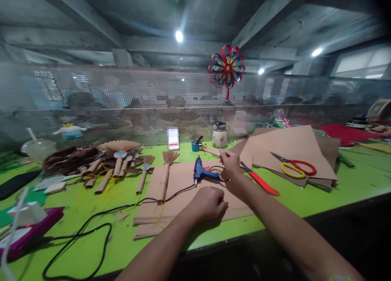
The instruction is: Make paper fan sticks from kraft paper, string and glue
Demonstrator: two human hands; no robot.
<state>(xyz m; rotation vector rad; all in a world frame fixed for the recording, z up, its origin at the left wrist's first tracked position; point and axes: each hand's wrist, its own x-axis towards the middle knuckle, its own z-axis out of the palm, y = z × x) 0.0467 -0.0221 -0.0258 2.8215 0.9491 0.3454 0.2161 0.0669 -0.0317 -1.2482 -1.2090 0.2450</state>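
My left hand [209, 203] rests in a loose fist on a stack of brown kraft paper [180, 179]; no object shows in it. Farther forward, my right hand [229, 163] is closed in a pinch, its fingertips beside a small kraft paper piece [210, 150]. Whatever those fingers hold, if anything, is too small to make out. Between and just left of my hands a blue hot glue gun [201, 171] stands on the paper, its black cord running left. A small paper broom [165, 175] with yellow string lies on the stack's left part.
More paper brooms [117, 163] lie left, near a purple power strip [33, 232]. Right of my hands are a red-handled knife [262, 183], scissors [297, 168] and large kraft sheets [284, 144]. A jar [220, 135], blue cup [196, 146] and phone [173, 138] line the back, before a perforated screen [152, 89].
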